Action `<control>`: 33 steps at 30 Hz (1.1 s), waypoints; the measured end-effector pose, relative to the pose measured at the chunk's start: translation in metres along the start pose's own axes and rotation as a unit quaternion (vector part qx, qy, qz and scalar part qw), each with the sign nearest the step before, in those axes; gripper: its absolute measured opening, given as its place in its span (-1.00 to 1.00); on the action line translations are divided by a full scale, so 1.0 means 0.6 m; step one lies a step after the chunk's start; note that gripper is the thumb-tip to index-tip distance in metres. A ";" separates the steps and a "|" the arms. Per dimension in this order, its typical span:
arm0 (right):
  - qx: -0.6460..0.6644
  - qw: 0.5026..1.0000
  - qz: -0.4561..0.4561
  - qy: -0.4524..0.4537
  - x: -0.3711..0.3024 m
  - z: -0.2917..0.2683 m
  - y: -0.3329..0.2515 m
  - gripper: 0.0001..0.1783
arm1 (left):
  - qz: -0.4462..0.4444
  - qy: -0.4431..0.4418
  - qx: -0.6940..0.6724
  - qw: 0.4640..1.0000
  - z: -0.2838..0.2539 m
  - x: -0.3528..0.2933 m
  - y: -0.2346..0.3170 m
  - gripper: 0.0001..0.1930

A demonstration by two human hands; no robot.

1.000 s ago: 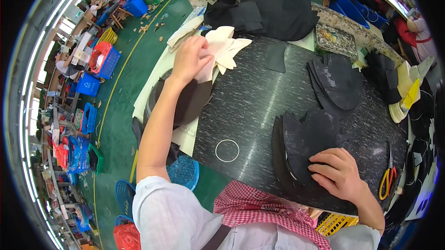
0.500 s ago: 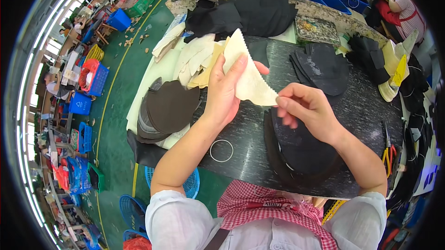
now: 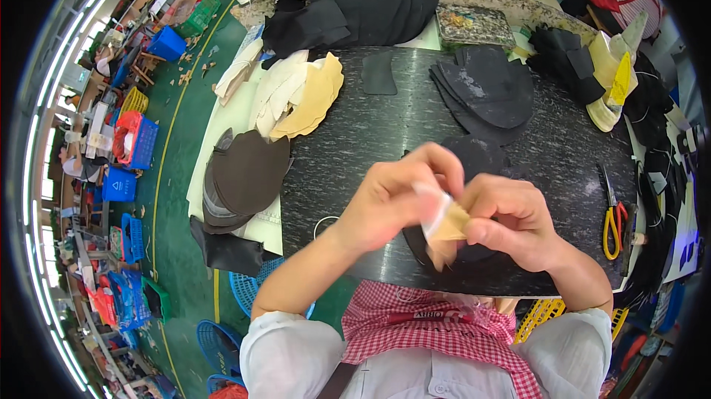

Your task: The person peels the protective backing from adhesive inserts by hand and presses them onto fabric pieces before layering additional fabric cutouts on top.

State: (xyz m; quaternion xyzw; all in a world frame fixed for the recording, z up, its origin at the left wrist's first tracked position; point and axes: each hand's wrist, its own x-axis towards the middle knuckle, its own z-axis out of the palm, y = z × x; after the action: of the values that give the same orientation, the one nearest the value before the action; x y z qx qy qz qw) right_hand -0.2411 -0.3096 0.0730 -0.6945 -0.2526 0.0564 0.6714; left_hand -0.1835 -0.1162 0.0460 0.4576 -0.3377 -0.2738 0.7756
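Note:
Over the near part of the dark tabletop, my left hand [image 3: 396, 195] and my right hand [image 3: 515, 218] are close together. Between them is a cut cream-and-tan sheet piece [image 3: 447, 230], folded or bent, pinched from both sides. Its tan face and a white edge show; motion blurs it and my left fingers. Black cut pieces [image 3: 474, 155] lie below my hands, partly covered by them. A fan of cream and tan pieces [image 3: 296, 92] rests farther left. Nearer on that side is a stack of dark brown rounded pieces [image 3: 252, 173].
Orange-handled scissors [image 3: 613, 225] lie at the table's right. Black rounded pieces [image 3: 492, 88] sit farther back, near a stained block [image 3: 474, 27]. Black sheets [image 3: 355, 10] are heaped at the far edge. A white ring [image 3: 320, 226] shows beside my left forearm.
Both hands have come down toward my body and closer together. The cream piece, earlier spread flat in my left hand, is now bent between both hands with its tan side showing.

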 end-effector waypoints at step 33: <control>-0.506 0.859 0.028 0.069 -0.104 -0.053 0.043 -0.68 | -0.177 -0.012 0.422 0.889 0.027 0.001 -0.019 -0.65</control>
State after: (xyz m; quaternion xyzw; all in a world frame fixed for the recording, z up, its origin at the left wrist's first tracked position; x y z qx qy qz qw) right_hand -0.2748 -0.3643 0.0351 -0.9473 -0.1800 -0.1086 0.2416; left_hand -0.1971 -0.1305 0.0416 0.7907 -0.3442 -0.2433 0.4440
